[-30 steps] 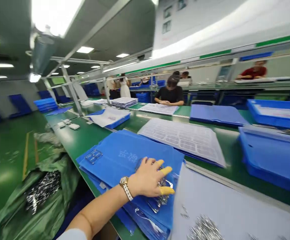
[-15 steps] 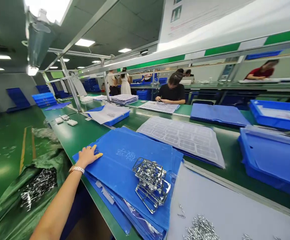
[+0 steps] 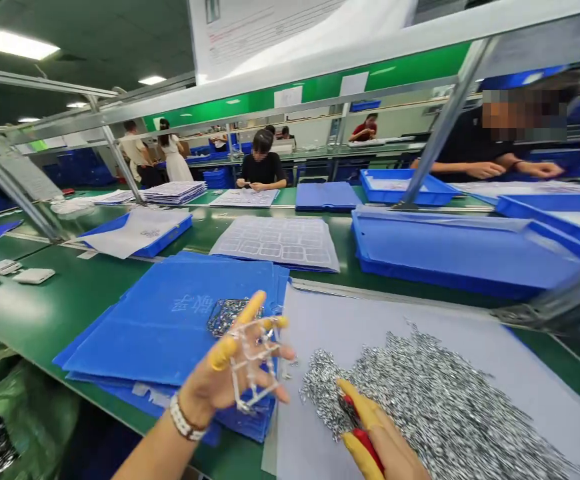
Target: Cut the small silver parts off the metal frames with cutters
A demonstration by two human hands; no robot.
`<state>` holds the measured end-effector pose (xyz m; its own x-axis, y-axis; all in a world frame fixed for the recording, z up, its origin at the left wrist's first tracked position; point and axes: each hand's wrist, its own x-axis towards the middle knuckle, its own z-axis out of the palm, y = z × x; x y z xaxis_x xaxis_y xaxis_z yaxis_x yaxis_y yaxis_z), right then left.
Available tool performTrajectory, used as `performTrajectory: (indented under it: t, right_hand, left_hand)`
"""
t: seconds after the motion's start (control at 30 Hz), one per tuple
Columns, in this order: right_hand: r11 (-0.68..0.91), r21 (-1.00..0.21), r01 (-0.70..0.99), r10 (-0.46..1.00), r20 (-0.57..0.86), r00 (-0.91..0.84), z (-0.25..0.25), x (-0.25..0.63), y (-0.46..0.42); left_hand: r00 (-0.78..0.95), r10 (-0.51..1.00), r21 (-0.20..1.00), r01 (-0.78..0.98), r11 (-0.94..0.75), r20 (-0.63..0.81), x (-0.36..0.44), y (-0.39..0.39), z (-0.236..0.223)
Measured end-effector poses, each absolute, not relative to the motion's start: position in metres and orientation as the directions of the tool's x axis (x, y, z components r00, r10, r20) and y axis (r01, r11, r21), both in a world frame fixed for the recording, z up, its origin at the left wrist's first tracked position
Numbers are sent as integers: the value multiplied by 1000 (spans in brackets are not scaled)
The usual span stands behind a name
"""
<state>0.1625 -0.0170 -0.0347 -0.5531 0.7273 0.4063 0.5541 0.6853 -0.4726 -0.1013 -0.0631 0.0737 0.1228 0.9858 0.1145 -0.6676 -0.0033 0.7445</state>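
Observation:
My left hand, with yellow finger cots and a white banded watch, holds a thin silvery frame with crossbars, blurred by motion. Just behind it, partly hidden by the fingers, more metal frames lie stacked on blue plastic sheets. At the lower right, my right hand, also in yellow finger cots, grips red-handled pliers. The pliers' dark head is over the edge of a big heap of small silvery metal pieces on a white sheet.
Across the bench stand a blue tray, a white sheet with outlined shapes and a paper-lined blue tray. A metal post slants up at right. Co-workers sit opposite. A green bag lies at lower left.
The view has turned right. My left hand has left the blue sheets' left edge and now holds a frame above their right side. My right hand with the pliers has come into view.

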Motion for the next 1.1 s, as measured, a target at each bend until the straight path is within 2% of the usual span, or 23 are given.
performTrajectory:
  t: [0.13, 0.23, 0.33, 0.43, 0.73, 1.1]
  right_hand:
    - [592, -517, 618, 801, 464, -379, -28, 182, -22]
    - [583, -447, 679, 796, 482, -367, -23, 197, -24]
    - [561, -367, 742, 791, 502, -350, -19, 196, -22]
    - [520, -316, 793, 810, 477, -341, -12, 178, -17]
    - [426, -213, 879, 900, 205, -386, 14, 134, -3]
    - [436, -259, 862, 899, 155, -409, 24, 136, -5]
  left_hand:
    - [366, 930, 535, -793, 290, 38, -40, -27, 53]
    - [409, 909, 464, -791, 398, -83, -22, -9, 38]
    - [350, 907, 501, -756, 421, -235, -12, 0, 19]
    - [273, 916, 537, -745, 396, -295, -5, 2, 2]
    - [178, 950, 595, -746, 301, -257, 1, 0, -12]
    - [122, 966, 715, -652, 251, -229, 3, -4, -13]
